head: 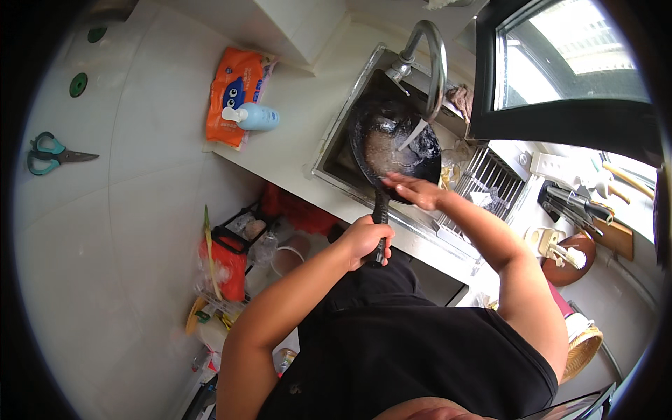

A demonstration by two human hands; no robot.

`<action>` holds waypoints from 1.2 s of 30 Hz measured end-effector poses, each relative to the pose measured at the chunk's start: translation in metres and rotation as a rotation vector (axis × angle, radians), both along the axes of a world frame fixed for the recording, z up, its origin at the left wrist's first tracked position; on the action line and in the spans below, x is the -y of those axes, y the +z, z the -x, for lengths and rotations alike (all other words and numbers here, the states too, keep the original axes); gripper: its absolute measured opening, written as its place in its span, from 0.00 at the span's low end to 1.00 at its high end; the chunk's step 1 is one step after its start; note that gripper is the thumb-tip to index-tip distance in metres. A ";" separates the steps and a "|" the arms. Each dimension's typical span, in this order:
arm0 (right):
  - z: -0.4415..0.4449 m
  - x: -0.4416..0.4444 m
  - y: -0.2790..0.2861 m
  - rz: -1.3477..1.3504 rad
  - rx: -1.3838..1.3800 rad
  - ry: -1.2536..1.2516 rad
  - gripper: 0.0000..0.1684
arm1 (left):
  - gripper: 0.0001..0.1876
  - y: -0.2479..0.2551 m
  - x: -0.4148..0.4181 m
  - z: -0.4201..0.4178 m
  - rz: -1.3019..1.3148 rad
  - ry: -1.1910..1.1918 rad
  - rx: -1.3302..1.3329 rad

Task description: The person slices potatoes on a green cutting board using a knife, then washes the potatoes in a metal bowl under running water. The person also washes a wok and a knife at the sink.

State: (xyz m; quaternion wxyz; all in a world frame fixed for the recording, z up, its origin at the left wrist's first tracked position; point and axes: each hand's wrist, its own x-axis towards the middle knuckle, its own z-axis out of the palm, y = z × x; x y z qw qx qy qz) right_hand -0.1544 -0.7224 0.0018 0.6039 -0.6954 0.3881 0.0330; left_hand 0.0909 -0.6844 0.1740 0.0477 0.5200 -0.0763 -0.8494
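A black wok (386,149) is tilted in the stainless steel sink (332,157), with water and a little foam in its bowl. My left hand (367,242) is wrapped around its black handle (381,206). At the rim nearest me, my right hand (417,191) lies flat over the wok's inner side with nothing in it; its fingertips are slightly blurred. Whether they touch the metal I cannot tell. From the curved chrome faucet (437,63), a stream of water (412,135) runs into the wok.
Left on the counter (294,123) lie an orange wipes pack (223,105) and a light-blue pump bottle (260,116). A wire rack (480,181) spans the sink's right side. Knives in a holder (572,205) stand farther right. The dark window frame (562,119) juts in above. Scissors (58,154) hang on the left wall.
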 end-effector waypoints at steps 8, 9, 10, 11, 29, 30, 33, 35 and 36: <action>-0.010 0.008 -0.045 0.362 -0.553 -0.075 0.50 | 0.10 0.089 -0.008 0.053 0.047 0.345 0.006; -0.019 0.009 -0.046 0.355 -0.481 -0.112 0.50 | 0.13 0.088 -0.010 0.061 0.064 0.399 -0.019; -0.027 0.007 -0.053 0.357 -0.432 -0.152 0.50 | 0.13 0.098 -0.006 0.072 0.067 0.451 0.004; -0.033 0.006 -0.060 0.359 -0.382 -0.191 0.49 | 0.13 0.111 -0.002 0.083 0.070 0.505 0.027; -0.058 0.115 -0.079 -0.813 0.954 -1.778 0.20 | 0.05 0.080 0.006 0.025 -0.327 0.631 -0.342; -0.047 0.112 -0.109 -0.657 0.935 -1.736 0.20 | 0.05 0.068 0.007 0.016 -0.338 0.560 -0.376; -0.069 0.116 -0.067 -0.302 0.345 -1.539 0.25 | 0.03 0.040 -0.002 -0.008 -0.368 0.581 -0.415; -0.073 0.110 -0.058 0.148 0.017 -1.441 0.30 | 0.02 0.035 -0.003 -0.015 -0.406 0.575 -0.445; -0.065 0.111 -0.060 0.109 -0.162 -1.261 0.44 | 0.03 0.030 -0.002 -0.017 -0.415 0.564 -0.443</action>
